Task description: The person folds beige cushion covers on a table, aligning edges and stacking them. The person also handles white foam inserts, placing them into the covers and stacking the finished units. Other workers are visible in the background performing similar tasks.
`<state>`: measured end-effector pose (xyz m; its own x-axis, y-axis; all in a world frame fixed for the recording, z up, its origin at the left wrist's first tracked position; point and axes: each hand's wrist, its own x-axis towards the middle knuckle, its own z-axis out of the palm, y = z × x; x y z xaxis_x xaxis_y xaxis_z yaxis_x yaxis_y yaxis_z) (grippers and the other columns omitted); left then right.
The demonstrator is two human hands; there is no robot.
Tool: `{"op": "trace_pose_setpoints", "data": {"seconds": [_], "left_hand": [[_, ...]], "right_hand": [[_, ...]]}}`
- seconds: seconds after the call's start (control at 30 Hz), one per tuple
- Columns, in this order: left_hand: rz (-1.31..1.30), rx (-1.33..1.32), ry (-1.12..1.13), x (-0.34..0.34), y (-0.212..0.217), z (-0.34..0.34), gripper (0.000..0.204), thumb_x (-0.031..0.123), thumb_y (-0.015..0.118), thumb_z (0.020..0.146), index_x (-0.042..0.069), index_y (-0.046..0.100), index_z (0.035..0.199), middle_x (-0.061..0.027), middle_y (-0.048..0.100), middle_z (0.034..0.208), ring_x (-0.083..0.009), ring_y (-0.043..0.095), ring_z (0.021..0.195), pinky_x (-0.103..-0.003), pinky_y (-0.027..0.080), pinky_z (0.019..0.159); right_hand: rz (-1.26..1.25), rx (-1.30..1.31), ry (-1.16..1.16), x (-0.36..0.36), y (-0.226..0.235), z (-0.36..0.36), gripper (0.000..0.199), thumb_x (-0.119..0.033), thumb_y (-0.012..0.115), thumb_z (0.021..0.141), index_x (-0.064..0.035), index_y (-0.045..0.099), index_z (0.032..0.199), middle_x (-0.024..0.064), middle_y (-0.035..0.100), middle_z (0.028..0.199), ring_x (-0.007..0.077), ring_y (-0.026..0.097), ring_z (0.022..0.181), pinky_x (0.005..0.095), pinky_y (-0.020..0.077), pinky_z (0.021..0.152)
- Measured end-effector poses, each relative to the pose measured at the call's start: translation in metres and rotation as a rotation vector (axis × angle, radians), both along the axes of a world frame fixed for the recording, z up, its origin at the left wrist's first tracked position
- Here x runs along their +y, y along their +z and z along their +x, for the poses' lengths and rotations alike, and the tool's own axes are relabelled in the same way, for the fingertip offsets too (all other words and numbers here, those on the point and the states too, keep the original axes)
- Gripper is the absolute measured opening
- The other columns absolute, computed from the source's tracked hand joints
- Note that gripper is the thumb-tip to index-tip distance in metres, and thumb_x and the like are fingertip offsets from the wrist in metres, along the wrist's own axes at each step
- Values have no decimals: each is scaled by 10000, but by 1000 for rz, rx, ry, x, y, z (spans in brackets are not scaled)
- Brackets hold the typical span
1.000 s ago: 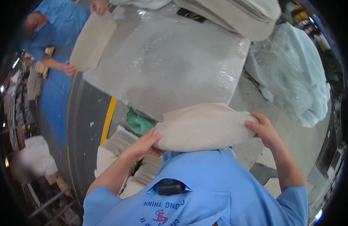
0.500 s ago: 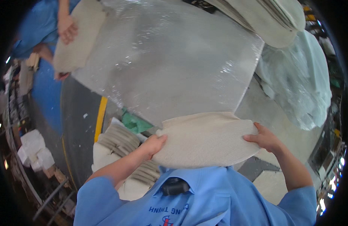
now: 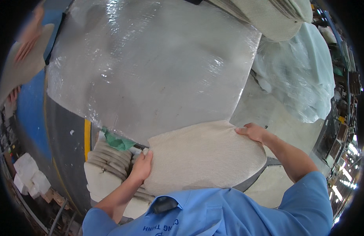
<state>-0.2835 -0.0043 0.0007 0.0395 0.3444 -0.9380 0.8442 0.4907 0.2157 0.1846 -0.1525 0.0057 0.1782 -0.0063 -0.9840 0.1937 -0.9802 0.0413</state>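
Observation:
A cream textured fabric piece (image 3: 205, 157), fairly straight along its far edge and rounded on the near side, spans the space between my hands in front of my chest. My left hand (image 3: 142, 166) grips its left edge, thumb on top. At the far right corner, my right hand (image 3: 252, 132) is closed on the same piece. Its far edge overlaps the near end of a table wrapped in shiny clear plastic film (image 3: 158, 74). Beside my left forearm stands a stack of similar thick cream pieces (image 3: 105, 163), with green plastic (image 3: 117, 141) next to it.
At the upper left a co-worker's hands hold another cream piece (image 3: 26, 67). More cream pieces (image 3: 264, 17) are piled at the table's far right. A large plastic-covered bundle (image 3: 300, 74) stands right of the table. White packages (image 3: 30, 175) lie at the lower left.
The fabric piece now shows more of its surface, and my right hand has gone to its far corner. The co-worker's piece has moved left, off the table. The whole view has shifted slightly.

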Motion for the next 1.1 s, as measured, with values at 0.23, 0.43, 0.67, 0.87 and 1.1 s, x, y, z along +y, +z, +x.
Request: {"op": "trace_pose_setpoints", "data": {"seconds": [0.23, 0.43, 0.67, 0.87, 1.1], "left_hand": [[31, -43, 145, -7, -5, 4, 703, 524, 440, 1114, -85, 585, 1434, -234, 668, 1382, -323, 624, 1290, -403, 443, 1117], [40, -187, 476, -16, 25, 16, 683, 518, 540, 1085, -71, 587, 1429, -195, 675, 1362, -269, 645, 1231, -388, 491, 1059], [354, -451, 322, 10, 97, 35, 562, 308, 741, 1015, -31, 560, 1425, -138, 695, 1290, -204, 666, 1167, -356, 525, 1006], [908, -517, -90, 45, 145, 71, 562, 335, 754, 991, 36, 561, 1425, -123, 718, 1243, -223, 687, 1136, -390, 535, 975], [919, -1166, 294, 96, 159, 129, 473, 439, 534, 1122, 36, 631, 1349, -57, 710, 1132, -168, 659, 1033, -347, 532, 877]], "right_hand": [[151, 43, -144, -22, -19, -3, 691, -510, 749, 951, 80, 710, 1309, 244, 753, 1223, 352, 736, 1113, 468, 540, 996], [283, -60, -171, -37, 12, -20, 670, -514, 713, 980, 69, 708, 1310, 236, 756, 1210, 331, 741, 1090, 443, 550, 967], [736, -135, -526, -83, 34, -46, 506, -424, 672, 1041, 4, 677, 1311, 131, 740, 1146, 232, 701, 1053, 381, 529, 968], [1191, -21, -1120, -107, 43, -76, 515, -505, 618, 1070, -45, 646, 1300, 72, 702, 1257, 215, 665, 1142, 389, 503, 1039], [1342, 346, -1657, -118, 46, -115, 582, -639, 479, 1084, -99, 677, 1174, 83, 750, 1169, 255, 694, 1140, 431, 529, 1030]]}}
